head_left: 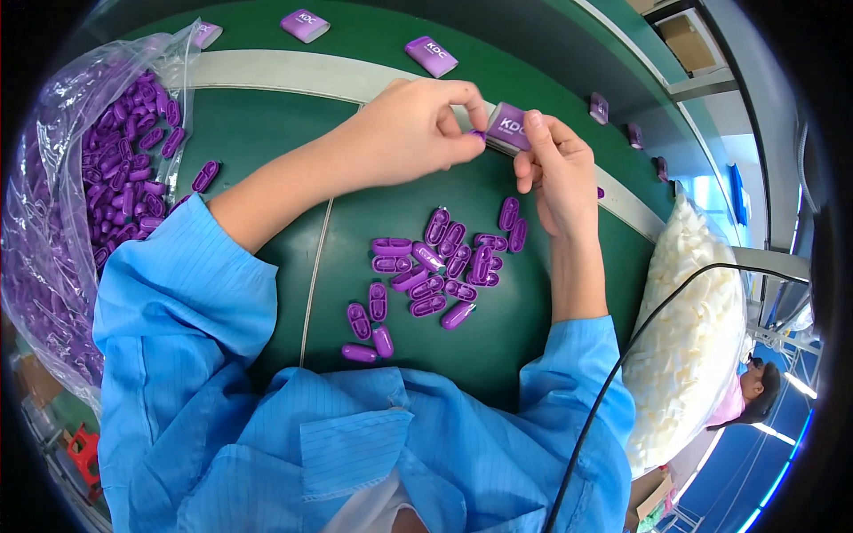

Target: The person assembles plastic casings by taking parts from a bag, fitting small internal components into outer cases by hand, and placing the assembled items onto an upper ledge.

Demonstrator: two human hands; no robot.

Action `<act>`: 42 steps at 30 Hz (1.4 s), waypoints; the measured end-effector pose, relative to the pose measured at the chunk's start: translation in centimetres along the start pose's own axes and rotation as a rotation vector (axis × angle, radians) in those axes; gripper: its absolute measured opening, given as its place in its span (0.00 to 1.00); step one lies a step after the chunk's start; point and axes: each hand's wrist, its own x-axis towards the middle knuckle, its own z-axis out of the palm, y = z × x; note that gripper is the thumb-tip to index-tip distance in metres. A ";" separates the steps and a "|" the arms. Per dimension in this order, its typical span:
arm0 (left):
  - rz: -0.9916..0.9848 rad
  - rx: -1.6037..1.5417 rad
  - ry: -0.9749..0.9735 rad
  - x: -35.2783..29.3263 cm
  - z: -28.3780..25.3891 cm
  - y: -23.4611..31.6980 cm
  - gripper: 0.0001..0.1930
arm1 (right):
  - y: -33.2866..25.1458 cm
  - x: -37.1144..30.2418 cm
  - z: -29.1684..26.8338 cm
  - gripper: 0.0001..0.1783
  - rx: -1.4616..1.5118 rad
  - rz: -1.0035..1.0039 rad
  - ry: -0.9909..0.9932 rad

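Observation:
Over the far edge of the green table, my right hand holds a flat purple case with rounded sides between thumb and fingers. My left hand is closed in a pinch beside the case's left end. A small purple piece shows between its thumb and index finger, mostly hidden. Below my hands lie several loose purple oval parts, some with the hollow side up and some with the smooth back up. Two more such parts rest nearer my right wrist.
A clear plastic bag full of similar purple parts lies open at the left. Beyond a pale rail, spaced purple cases sit on a green belt. A bag of cream pieces stands right, crossed by a black cable.

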 end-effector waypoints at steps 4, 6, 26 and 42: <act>-0.150 -0.472 -0.053 0.9 -0.2 -1.2 0.14 | 1.1 0.4 -0.5 0.13 0.127 0.025 0.011; -0.120 -0.489 -0.057 0.8 0.0 -1.9 0.16 | 1.1 0.2 0.2 0.13 0.145 0.023 -0.012; 0.023 -0.245 0.121 0.2 0.3 -1.9 0.14 | 1.3 -0.4 1.2 0.14 0.104 -0.037 -0.001; 0.007 -0.259 0.122 0.1 0.3 -2.1 0.14 | 1.3 -0.1 1.1 0.14 0.071 -0.056 0.007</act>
